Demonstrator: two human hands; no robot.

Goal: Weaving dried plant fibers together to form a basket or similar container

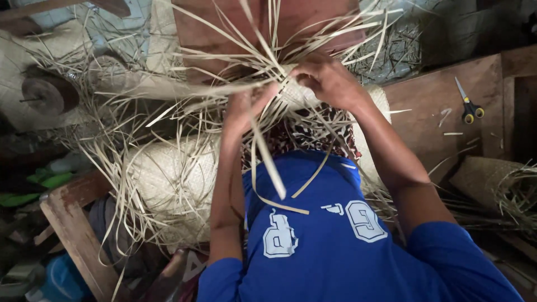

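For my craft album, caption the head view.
Both hands, left hand and right hand, work pale straw strips of a woven piece.

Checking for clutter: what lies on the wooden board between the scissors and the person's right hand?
In the head view, the wooden board between scissors and right hand holds only scattered strip scraps.

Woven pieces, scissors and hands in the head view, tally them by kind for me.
Woven straw pieces: 3 (in hands, at left, at right)
Scissors: 1
Hands: 2 (left hand, right hand)
Total: 6
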